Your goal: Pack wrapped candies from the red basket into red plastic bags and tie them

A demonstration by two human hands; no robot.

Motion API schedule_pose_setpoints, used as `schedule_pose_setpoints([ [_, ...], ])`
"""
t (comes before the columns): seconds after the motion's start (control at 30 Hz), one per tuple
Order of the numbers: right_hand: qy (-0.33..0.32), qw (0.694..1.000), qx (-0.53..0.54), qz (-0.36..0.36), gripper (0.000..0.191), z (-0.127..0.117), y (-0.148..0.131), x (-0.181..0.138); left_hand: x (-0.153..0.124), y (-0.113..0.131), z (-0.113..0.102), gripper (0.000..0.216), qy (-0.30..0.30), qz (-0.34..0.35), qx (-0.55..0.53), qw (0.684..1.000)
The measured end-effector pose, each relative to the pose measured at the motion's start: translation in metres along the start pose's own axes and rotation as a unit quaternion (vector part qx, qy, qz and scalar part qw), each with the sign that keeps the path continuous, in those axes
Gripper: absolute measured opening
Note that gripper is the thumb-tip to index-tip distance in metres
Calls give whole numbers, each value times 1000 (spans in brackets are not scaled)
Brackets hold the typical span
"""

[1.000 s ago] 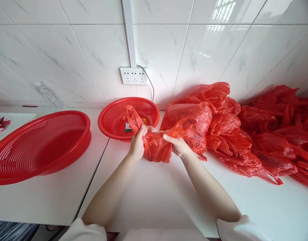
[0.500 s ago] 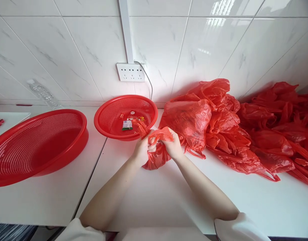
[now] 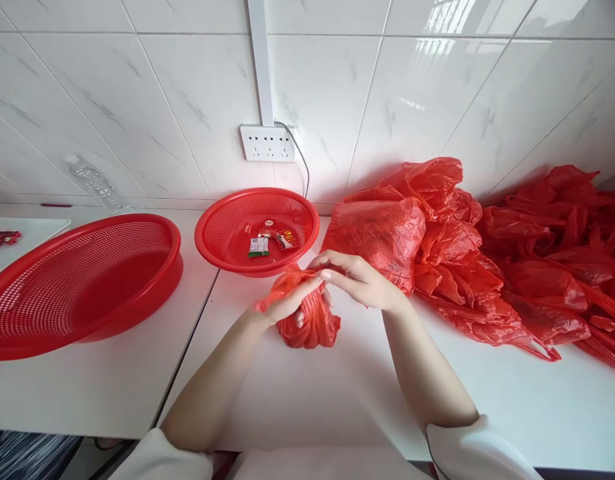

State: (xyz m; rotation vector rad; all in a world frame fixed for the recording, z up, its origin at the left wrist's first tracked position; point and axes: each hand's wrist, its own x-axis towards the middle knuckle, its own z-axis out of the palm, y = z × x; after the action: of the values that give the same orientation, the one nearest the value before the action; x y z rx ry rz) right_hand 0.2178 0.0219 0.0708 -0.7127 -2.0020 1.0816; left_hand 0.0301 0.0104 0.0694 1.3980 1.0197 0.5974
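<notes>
A small red plastic bag [image 3: 311, 327], bunched at its top and bulging below, sits on the white table in front of me. My left hand [image 3: 292, 301] is wrapped round the gathered neck, with some fingertips showing against the red film. Loose ends of the bag stick out to the left over this hand. My right hand [image 3: 360, 277] arches in from the right, thumb and fingers apart, its fingertips at the bag's top and against my left fingers. What the bag contains is hidden.
Behind the bag stands a red mesh basket [image 3: 202, 237] with several small packets [image 3: 259, 247]. A larger red basket [image 3: 175, 267] is at left, near a white tray [image 3: 32, 230] and a clear bottle [image 3: 95, 183]. Filled red bags [image 3: 377, 233] pile up at right. A socket panel [image 3: 267, 143] is on the wall.
Both hands were gripping the bag's top ends. Now my left hand encircles the neck, the loose ends lie to the left, and my right hand's fingers have straightened out.
</notes>
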Motion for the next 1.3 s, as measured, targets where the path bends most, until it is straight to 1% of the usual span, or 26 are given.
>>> schedule_pose_setpoints([
  [0.07,72,997,25,29,22,-4,9,-4,-1,0,-6,52,-17,-33,-53,998],
  [0.1,102,994,27,37,20,-6,11,-7,0,-1,-10,54,-15,-48,-83,995],
  [0.13,119,992,23,46,19,-8,12,-9,1,-3,-13,54,-8,-59,-110,992],
  [0.2,121,991,1,64,17,-14,6,-16,4,-6,-19,50,-5,-67,-148,987],
  [0.27,96,993,-22,68,16,-17,-7,-24,7,-8,-24,45,-19,-63,-174,983],
  [0.33,49,997,-49,45,12,-14,-21,-31,10,-11,-27,43,-39,-54,-203,977],
  [0.4,-13,996,-91,1,14,-4,-29,-34,12,-13,-27,40,-38,-30,-232,972],
  [0.47,-77,988,-133,-27,21,10,-30,-34,12,-14,-27,35,-32,-7,-233,972],
  [0.53,-131,980,-150,-22,25,23,-27,-32,10,-12,-28,29,-32,16,-184,982],
  [0.57,-153,977,-147,-11,24,27,-25,-31,9,-10,-29,25,-32,37,-142,989],
  [0.63,-185,976,-117,18,19,28,-23,-29,3,-5,-30,18,-41,81,-55,994],
  [0.67,-180,978,-97,32,17,27,-23,-29,-1,-2,-31,15,-54,96,-28,994],
  [0.7,-149,984,-82,45,15,24,-23,-29,-4,1,-31,13,-72,101,-12,992],
  [0.73,-90,992,-73,54,15,21,-23,-28,-8,3,-30,12,-88,105,7,990],
  [0.77,-17,996,-65,58,16,18,-22,-27,-12,5,-28,12,-98,113,31,988],
  [0.8,46,996,-54,56,18,16,-19,-26,-15,6,-26,12,-97,125,57,986],
  [0.83,83,995,-38,48,22,15,-15,-24,-17,6,-24,10,-84,146,95,981],
  [0.87,85,995,-17,41,28,15,-10,-22,-19,6,-22,9,-64,173,143,972],
  [0.93,28,999,22,32,40,18,2,-16,-19,4,-20,11,-11,231,233,945],
  [0.97,9,999,31,32,43,21,7,-14,-17,2,-19,11,20,258,267,928],
  [1.03,21,998,36,37,43,27,15,-10,-12,-5,-19,11,97,312,307,894],
  [1.1,53,997,44,39,42,30,19,-8,-5,-14,-19,12,179,350,291,872],
  [1.17,60,995,64,46,47,29,19,-8,2,-22,-17,13,239,379,264,854],
  [1.23,27,990,120,62,51,24,18,-9,7,-29,-15,13,272,403,242,839],
  [1.3,-10,977,195,89,42,18,19,-9,9,-31,-13,11,279,424,223,832],
])
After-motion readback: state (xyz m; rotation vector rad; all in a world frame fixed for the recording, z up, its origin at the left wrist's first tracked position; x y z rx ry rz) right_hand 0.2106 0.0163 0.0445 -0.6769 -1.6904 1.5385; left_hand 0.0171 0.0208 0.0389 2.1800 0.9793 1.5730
